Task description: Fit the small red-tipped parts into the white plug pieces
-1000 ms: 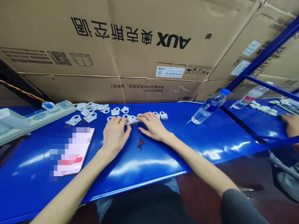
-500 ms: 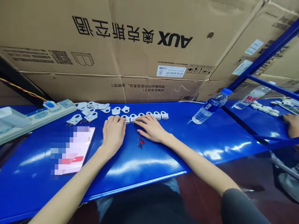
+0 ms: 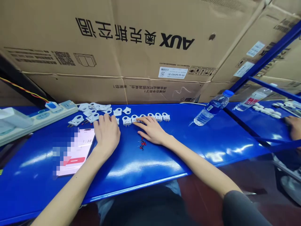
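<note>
My left hand (image 3: 107, 133) lies flat on the blue table (image 3: 164, 157), fingers stretched toward the loose white plastic parts (image 3: 94, 116) at the back left. My right hand (image 3: 151, 128) also rests flat with fingers spread, its fingertips touching a row of white plastic parts (image 3: 150, 117) lined up along the table. Neither hand holds anything. A small cluster of tiny red components (image 3: 141, 144) sits just in front of my right wrist.
A phone (image 3: 76, 150) lies left of my left hand. A power strip (image 3: 39, 118) runs along the far left. A water bottle (image 3: 211, 108) lies at the right. Large cardboard boxes (image 3: 131, 47) wall the back. Another person's hand (image 3: 293, 127) works at the neighbouring table.
My left hand has slid left along the table, away from the row of parts and toward the loose pile. My right hand has stayed nearly in place.
</note>
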The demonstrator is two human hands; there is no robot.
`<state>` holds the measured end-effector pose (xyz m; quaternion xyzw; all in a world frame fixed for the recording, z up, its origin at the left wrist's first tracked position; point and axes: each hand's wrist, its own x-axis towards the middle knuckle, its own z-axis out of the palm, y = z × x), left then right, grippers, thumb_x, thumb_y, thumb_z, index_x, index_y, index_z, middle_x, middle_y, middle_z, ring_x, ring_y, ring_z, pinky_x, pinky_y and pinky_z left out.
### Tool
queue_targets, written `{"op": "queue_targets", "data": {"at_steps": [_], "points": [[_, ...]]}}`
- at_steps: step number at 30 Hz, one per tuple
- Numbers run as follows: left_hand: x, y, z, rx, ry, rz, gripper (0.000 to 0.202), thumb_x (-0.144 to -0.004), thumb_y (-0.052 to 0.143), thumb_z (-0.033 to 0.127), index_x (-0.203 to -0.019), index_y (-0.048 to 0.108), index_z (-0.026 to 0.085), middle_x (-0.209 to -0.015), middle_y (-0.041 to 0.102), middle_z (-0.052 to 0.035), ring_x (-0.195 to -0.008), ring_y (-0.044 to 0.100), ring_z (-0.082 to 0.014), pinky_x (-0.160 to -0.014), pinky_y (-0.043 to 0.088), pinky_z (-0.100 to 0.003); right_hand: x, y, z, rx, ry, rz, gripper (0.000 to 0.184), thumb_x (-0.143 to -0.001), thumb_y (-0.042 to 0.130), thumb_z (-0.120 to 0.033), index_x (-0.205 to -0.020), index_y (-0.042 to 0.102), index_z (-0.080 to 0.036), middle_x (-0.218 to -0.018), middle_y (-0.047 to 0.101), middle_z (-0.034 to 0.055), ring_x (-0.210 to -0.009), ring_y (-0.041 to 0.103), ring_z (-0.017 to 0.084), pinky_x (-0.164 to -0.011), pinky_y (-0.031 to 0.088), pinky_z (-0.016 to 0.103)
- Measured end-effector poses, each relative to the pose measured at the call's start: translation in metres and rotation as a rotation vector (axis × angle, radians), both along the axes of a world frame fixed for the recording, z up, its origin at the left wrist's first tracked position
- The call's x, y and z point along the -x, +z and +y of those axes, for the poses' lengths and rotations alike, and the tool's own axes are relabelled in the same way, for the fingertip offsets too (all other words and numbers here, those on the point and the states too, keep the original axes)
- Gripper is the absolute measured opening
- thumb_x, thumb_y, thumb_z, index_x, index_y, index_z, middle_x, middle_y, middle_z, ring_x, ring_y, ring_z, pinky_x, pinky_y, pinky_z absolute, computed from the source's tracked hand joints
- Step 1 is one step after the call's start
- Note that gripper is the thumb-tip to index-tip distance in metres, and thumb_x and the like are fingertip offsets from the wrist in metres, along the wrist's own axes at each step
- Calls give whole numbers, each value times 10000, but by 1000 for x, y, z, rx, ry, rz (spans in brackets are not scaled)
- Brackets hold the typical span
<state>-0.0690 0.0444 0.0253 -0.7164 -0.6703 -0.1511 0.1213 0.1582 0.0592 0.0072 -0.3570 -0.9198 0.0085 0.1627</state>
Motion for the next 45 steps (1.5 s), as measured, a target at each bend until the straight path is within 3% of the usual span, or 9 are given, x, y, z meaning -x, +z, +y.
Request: {"op": "queue_targets", "data": {"at_steps": [9, 14, 18, 22, 29, 36, 45], "points": [[3, -4, 1, -37, -26, 95, 285, -898, 436, 159, -1017, 692, 124, -1031, 651, -227, -1059, 590, -428, -829, 467, -543, 7, -3, -6, -5, 8, -25, 438, -1104, 435, -388, -1497, 549, -232, -1634, 436, 126, -1511, 377, 300, -1271, 281, 608], [-1, 0, 1, -115, -56, -44, 266, -961, 442, 237, -1042, 682, 155, -1083, 653, -194, -1072, 593, -396, -865, 455, -524, 0, 0, -2, 3, -21, 54, 499, -1084, 485, -392, -1542, 474, -194, -1639, 428, 149, -1506, 392, 306, -1279, 265, 611], [-14, -1, -3, -183, -196, -161, 245, -999, 470, 285, -1090, 680, 200, -1128, 663, -134, -1056, 612, -318, -859, 456, -436, -13, 6, 3, 21, -46, 171, 632, -1049, 553, -385, -1612, 340, -191, -1598, 477, 164, -1486, 426, 303, -1275, 263, 606], [-31, -5, -13, -171, -380, -202, 241, -1025, 476, 268, -1100, 696, 202, -1118, 680, -118, -1011, 624, -271, -821, 457, -396, -22, 11, 6, 86, -18, 190, 801, -983, 655, -423, -1645, 267, -192, -1505, 563, 180, -1368, 524, 343, -1173, 398, 596], [-38, -8, -21, -129, -513, -218, 220, -1029, 484, 252, -1140, 670, 212, -1105, 686, -100, -1007, 630, -265, -822, 469, -402, -23, 13, 4, 84, -15, 175, 574, -974, 632, -305, -1513, 480, -178, -1429, 625, 142, -1269, 560, 310, -1099, 448, 503], [-34, -9, -15, -148, -425, -388, 179, -1013, 489, 254, -1132, 616, 209, -1062, 667, -74, -985, 626, -245, -878, 497, -393, -25, 17, 6, 91, -2, 200, 586, -919, 658, -236, -1482, 506, -170, -1402, 643, 134, -1246, 565, 304, -1089, 449, 487], [-31, -16, -12, -108, -480, -419, 184, -1032, 511, 304, -1076, 670, 221, -1043, 626, -66, -1029, 610, -242, -902, 523, -390, -21, 22, 0, 111, 42, 145, 577, -949, 603, -197, -1513, 483, -190, -1373, 655, 129, -1272, 520, 313, -1108, 435, 521]]}}
